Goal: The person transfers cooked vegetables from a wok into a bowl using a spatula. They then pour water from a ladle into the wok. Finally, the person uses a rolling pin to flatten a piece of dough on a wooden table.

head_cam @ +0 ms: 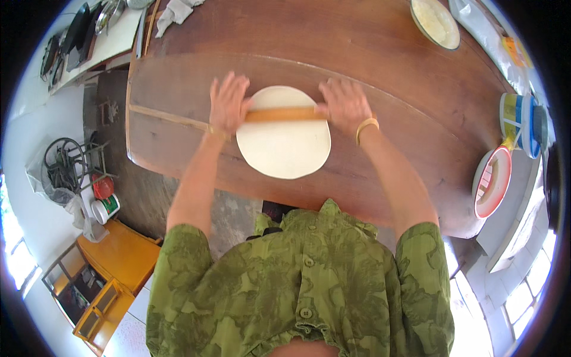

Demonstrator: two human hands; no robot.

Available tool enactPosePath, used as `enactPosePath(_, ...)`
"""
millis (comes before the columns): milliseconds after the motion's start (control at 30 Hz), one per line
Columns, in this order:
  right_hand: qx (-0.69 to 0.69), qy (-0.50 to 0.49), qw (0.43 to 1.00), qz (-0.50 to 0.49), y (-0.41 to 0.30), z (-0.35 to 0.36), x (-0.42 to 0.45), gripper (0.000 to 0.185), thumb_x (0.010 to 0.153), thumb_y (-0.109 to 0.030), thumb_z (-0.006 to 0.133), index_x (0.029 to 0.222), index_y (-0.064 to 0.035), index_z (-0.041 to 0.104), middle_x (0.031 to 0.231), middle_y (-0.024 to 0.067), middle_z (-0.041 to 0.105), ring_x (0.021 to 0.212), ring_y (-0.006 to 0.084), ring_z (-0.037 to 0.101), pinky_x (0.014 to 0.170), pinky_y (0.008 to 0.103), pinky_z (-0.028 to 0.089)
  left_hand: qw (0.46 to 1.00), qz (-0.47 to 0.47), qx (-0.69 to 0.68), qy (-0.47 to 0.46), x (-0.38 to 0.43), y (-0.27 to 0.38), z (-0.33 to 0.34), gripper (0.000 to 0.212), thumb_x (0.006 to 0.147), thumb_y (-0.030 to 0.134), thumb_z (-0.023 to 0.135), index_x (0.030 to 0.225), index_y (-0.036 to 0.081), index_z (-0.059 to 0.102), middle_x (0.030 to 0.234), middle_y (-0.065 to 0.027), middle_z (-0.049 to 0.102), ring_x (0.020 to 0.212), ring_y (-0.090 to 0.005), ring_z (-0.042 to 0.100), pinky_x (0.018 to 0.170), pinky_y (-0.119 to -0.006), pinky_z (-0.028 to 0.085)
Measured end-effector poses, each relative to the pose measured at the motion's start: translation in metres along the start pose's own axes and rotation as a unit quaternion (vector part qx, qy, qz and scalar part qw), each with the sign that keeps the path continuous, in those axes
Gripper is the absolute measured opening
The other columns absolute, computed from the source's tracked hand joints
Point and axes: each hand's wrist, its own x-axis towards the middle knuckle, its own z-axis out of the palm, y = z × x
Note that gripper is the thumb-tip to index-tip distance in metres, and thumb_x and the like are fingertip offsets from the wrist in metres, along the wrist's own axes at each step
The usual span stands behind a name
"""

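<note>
A round sheet of pale dough (285, 149) lies flat on the brown wooden table (276, 40). Across its upper part runs a wooden rolling pin (285, 114), slightly blurred. My left hand (229, 103) rests on the pin's left end, palm down, with the fingers stretched forward. On the right end lies my right hand (343, 103), also palm down, its fingers spread and blurred. The hands press the pin from above and do not wrap round it. A yellow bangle circles each wrist.
An enamel basin of pale flour-like powder (435, 24) stands at the far right. Nearer, a red-rimmed basin (492, 183) sits at the table's right edge beside a blue-lidded bucket (519, 122). A grey cloth (176, 15) lies at the far left, near pans on a side counter (111, 44).
</note>
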Motion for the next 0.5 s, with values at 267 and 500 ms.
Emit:
enactPosePath(267, -0.038, 0.042, 0.998, 0.006, -0.034, 0.028, -0.050, 0.070, 0.087, -0.059, 0.053, 0.131, -0.0055, 0.050, 0.136, 0.0203, 0.048, 0.125, 0.0375, 0.046, 0.097, 0.0458, 0.043, 0.993, -0.114, 0.020, 0.031, -0.049, 0.027, 0.012, 0.044, 0.090, 0.033, 0.061, 0.125, 0.007, 0.059, 0.132, -0.0116, 0.056, 0.126, -0.0310, 0.049, 0.111, -0.055, 0.026)
enactPosePath(500, -0.015, 0.016, 1.000, 0.005, 0.016, -0.006, 0.042, 0.069, 0.091, -0.057, 0.051, 0.131, -0.0009, 0.051, 0.130, 0.0165, 0.054, 0.111, 0.0302, 0.053, 0.093, 0.0378, 0.044, 0.998, -0.005, 0.058, 0.003, 0.052, -0.037, 0.010, 0.043, 0.091, 0.033, 0.060, 0.125, 0.007, 0.059, 0.131, -0.0113, 0.057, 0.126, -0.0314, 0.049, 0.111, -0.058, 0.024)
